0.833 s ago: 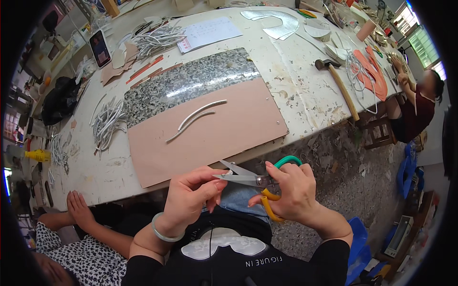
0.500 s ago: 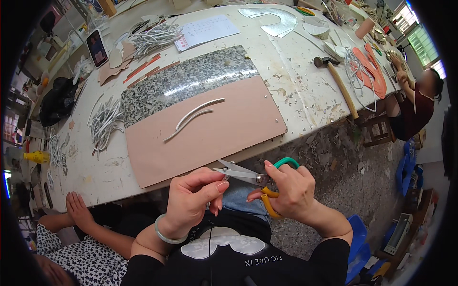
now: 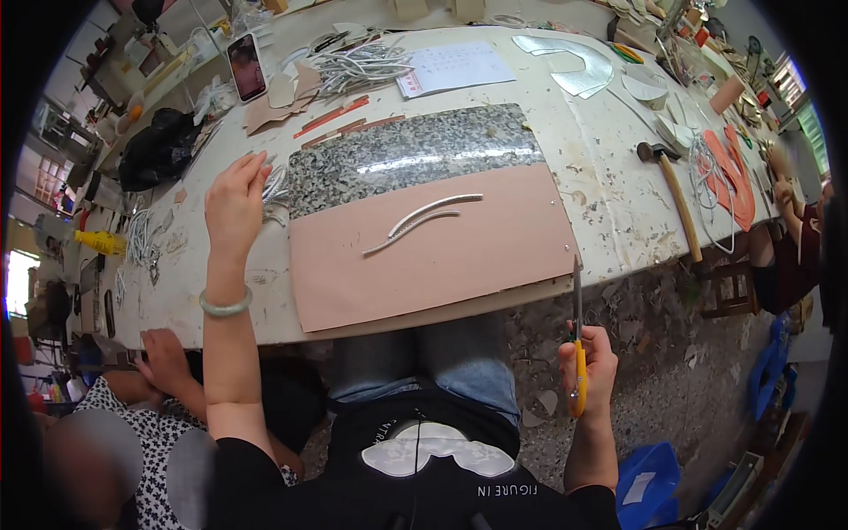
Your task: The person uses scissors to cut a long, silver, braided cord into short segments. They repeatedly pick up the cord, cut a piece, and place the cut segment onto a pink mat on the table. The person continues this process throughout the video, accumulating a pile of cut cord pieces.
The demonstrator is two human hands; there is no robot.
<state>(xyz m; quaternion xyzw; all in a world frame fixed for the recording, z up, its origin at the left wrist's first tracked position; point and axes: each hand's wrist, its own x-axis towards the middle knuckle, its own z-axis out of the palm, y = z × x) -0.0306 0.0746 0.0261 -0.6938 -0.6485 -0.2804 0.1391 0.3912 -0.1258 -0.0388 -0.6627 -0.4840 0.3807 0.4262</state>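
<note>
My left hand [image 3: 235, 205] is stretched out over the table, beside the pile of thin silver cords [image 3: 276, 194] at the left edge of the board. Its fingers are drawn together, and what they hold, if anything, is hidden. A pale green bangle [image 3: 226, 305] circles that wrist. Below the table's front edge, my right hand [image 3: 596, 367] grips scissors [image 3: 579, 375] by their yellow handle, blades pointing away from me toward the board's right corner. Two short curved silver cord pieces [image 3: 433, 208] lie on the pinkish-tan sheet [image 3: 424, 265], well apart from both hands.
Speckled stone [image 3: 397, 159] shows behind the sheet. Farther back are a phone [image 3: 247, 67], a larger cord bundle [image 3: 358, 69] and a written paper [image 3: 459, 69]. A hammer [image 3: 676, 194] lies at right. Another person's hand [image 3: 168, 358] rests at the left table edge.
My left hand has left the scissors and reached forward and left toward the cord pile. My right hand has moved right with the scissors, their blades now pointing away. The view has shifted.
</note>
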